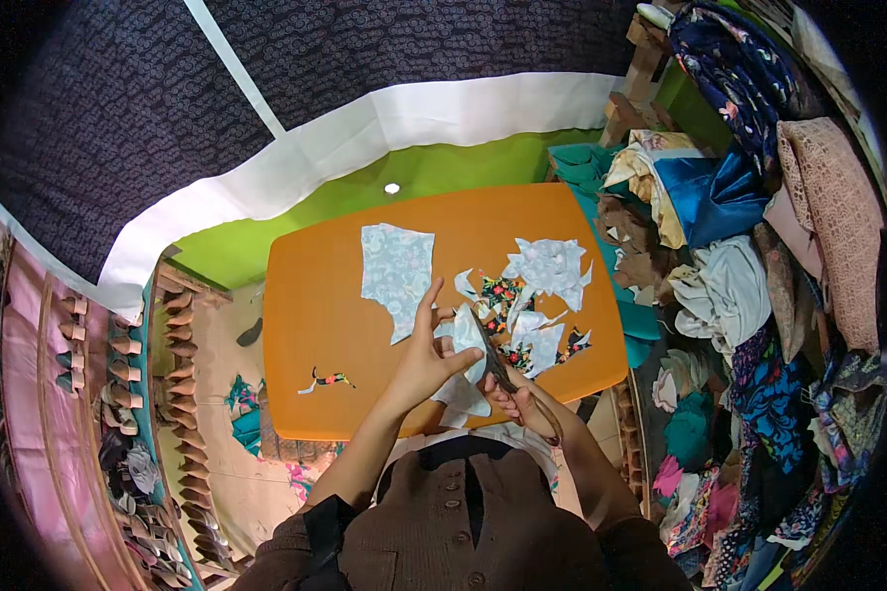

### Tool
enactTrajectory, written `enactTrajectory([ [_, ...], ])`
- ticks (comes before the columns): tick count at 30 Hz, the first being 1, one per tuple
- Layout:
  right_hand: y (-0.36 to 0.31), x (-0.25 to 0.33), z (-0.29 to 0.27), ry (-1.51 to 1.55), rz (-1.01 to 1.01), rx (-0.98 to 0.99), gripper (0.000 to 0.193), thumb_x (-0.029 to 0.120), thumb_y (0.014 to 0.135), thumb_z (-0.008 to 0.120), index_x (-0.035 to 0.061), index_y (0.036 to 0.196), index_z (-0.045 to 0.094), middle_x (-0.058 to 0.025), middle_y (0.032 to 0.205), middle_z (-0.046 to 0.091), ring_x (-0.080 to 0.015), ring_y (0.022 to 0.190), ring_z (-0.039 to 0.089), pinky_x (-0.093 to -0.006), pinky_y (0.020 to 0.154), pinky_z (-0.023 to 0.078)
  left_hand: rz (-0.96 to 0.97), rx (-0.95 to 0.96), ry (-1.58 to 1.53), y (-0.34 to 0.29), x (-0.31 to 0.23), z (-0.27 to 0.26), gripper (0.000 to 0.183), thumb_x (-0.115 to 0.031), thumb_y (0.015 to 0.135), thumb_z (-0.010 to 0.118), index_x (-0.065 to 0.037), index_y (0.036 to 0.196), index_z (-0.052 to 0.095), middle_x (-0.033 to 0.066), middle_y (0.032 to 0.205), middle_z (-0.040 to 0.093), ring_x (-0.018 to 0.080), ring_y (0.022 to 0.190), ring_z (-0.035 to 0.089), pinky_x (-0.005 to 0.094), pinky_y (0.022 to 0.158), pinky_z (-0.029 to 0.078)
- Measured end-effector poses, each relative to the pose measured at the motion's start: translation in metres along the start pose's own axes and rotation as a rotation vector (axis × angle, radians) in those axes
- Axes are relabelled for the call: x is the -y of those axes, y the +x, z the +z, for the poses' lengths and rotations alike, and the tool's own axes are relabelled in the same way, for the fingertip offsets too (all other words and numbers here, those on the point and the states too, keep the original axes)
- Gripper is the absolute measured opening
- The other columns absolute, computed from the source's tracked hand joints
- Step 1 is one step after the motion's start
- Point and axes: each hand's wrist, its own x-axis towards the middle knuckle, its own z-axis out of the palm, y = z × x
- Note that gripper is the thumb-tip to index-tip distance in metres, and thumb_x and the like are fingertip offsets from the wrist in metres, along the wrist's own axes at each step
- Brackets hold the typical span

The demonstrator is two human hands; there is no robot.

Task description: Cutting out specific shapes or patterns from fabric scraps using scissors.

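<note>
I see my left hand over the near edge of the orange counter, pinching a pale fabric piece between thumb and fingers, with the index finger raised. My right hand sits just beside it, clenched around the handles of the scissors, whose dark blades run up along the piece and meet it. The piece hangs from my left hand down past the counter's edge toward my brown buttoned garment.

Farther out on the counter lies a large light-blue floral cutout, flat and apart from my hands. To its right is a heap of scraps, pale ones mixed with dark flowered ones, close to the scissor tips. A thin flowered sliver lies alone near the counter's left front corner.

On my right, folded and crumpled cloth is piled high in many colours. On my left stand rows of folded cloth on a shelf. Behind the counter, a dark patterned cloth with a white border hangs before a green wall.
</note>
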Motion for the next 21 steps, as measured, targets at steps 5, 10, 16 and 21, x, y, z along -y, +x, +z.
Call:
enactTrajectory([
  [5, -0.007, -0.009, -0.009, -0.038, -0.041, 0.025, 0.057, 0.06, 0.074, 0.04, 0.0068, 0.095, 0.041, 0.0035, 0.073, 0.031, -0.0045, 0.06, 0.027, -0.0152, 0.052, 0.024, 0.02, 0.017, 0.036, -0.001, -0.001, 0.002, 0.091, 0.006, 0.065, 0.064, -0.015, 0.133, 0.007, 0.0126, 0.106, 0.038, 0.0047, 0.057, 0.042, 0.0173, 0.051, 0.039],
  [10, -0.005, 0.003, -0.005, 0.246, 0.164, 0.018, 0.044, 0.05, 0.079, 0.047, 0.0071, 0.09, 0.043, 0.0038, 0.071, 0.037, -0.0043, 0.06, 0.033, -0.0157, 0.052, 0.027, 0.033, 0.005, 0.011, 0.001, 0.003, 0.001, 0.09, 0.006, 0.066, 0.063, -0.013, 0.133, 0.006, 0.0131, 0.106, 0.04, 0.0072, 0.065, 0.048, 0.0181, 0.053, 0.041],
  [16, -0.008, 0.004, -0.006, 0.129, 0.096, 0.039, 0.044, 0.05, 0.077, 0.05, 0.0075, 0.089, 0.043, 0.0044, 0.065, 0.038, -0.0036, 0.06, 0.036, -0.0162, 0.051, 0.03, 0.037, 0.01, -0.017, 0.002, -0.005, 0.002, 0.09, 0.007, 0.067, 0.062, -0.013, 0.133, 0.003, 0.0136, 0.106, 0.042, 0.0095, 0.069, 0.051, 0.0188, 0.054, 0.042],
  [21, -0.006, -0.003, -0.006, -0.142, -0.083, -0.002, 0.054, 0.06, 0.078, 0.036, 0.0074, 0.088, 0.042, 0.0039, 0.068, 0.035, -0.0038, 0.059, 0.032, -0.0164, 0.051, 0.026, 0.035, 0.053, -0.014, 0.001, -0.004, 0.002, 0.091, 0.007, 0.067, 0.061, -0.013, 0.133, 0.001, 0.0147, 0.107, 0.043, 0.0107, 0.071, 0.052, 0.0199, 0.056, 0.044],
])
